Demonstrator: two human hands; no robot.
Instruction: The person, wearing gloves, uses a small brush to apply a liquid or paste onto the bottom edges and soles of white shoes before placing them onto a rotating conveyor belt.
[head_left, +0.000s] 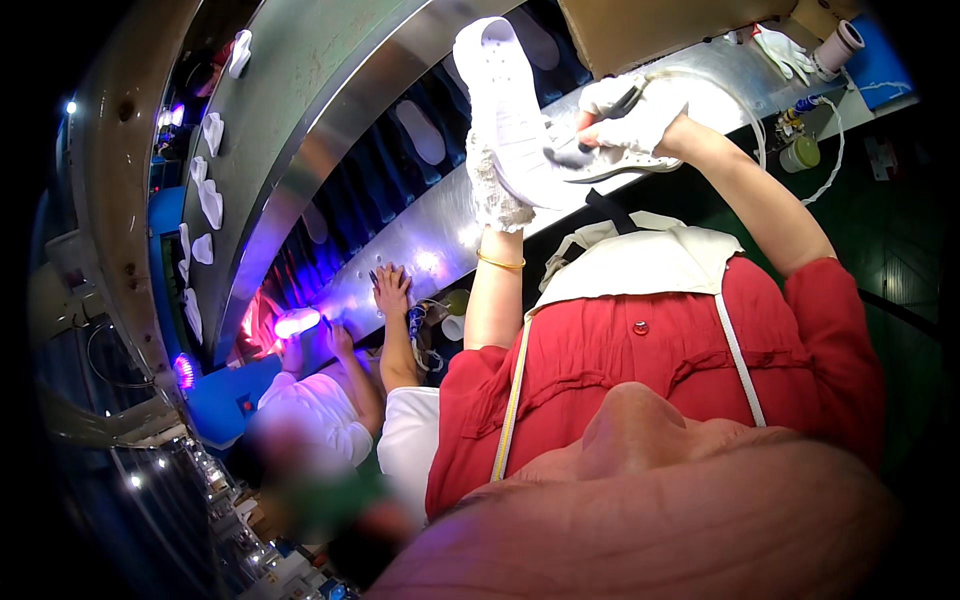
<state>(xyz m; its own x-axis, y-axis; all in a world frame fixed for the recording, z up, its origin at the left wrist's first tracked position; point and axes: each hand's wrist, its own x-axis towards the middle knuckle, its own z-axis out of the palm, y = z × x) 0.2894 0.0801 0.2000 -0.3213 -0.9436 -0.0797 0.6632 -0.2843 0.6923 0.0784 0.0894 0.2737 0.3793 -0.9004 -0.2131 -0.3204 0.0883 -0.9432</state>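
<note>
My left hand [492,185], in a white knitted glove, grips a long white shoe [498,95] held tilted up over the metal bench edge. To its right, my right hand [640,122] wears a white glove with bare fingertips. Its fingers pinch a dark slender tool [628,100], whose lower end points toward the shoe's near part. The tool's exact kind is unclear. Under the right hand lies a pale, dark-edged shoe-like piece [625,163], partly hidden by the glove.
A metal ledge [440,225] runs along a rack holding pale soles [420,132]. Beyond it curves a green conveyor [290,60] with white pieces. Co-workers stand at left, one with a hand [391,290] on the ledge. Gloves [783,52], a thread cone [838,48] and a hose lie at right.
</note>
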